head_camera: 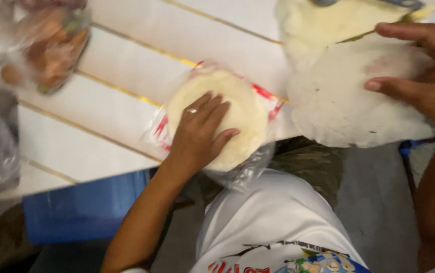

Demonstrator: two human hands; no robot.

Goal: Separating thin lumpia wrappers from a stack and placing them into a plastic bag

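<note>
Tortillas, mid-handling. Left hand is lying flat, fingers spread, pressing down on the pale stack of tortillas that's sitting in its clear plastic bag w/ red print, at the near edge of the white table; part of the bag is hanging over the edge toward the person's lap. There's a ring on one finger. Right hand is resting half-open on a single large flatbread, thumb and forefinger lying across its right side, not pinching it; whether the other fingers are curling under it I can't tell. That flatbread is lying at the table edge too, just right of the bagged stack, overlapping another pale sheet further back, which is topped by something thin and dark-edged, too blurred to tell.

Judging from this, the step in hand is separating or sorting: one piece is out, the stack is being held steady. Next move prob. calls for keeping the left palm down so the bag isn't sliding off the edge, and a light flat-handed lift w/ the right so the thin round isn't tearing or folding.

Far left, blurred: a bag of mixed reddish and green produce and more packaging at the frame edge. Blue bin is sitting under the table.
</note>
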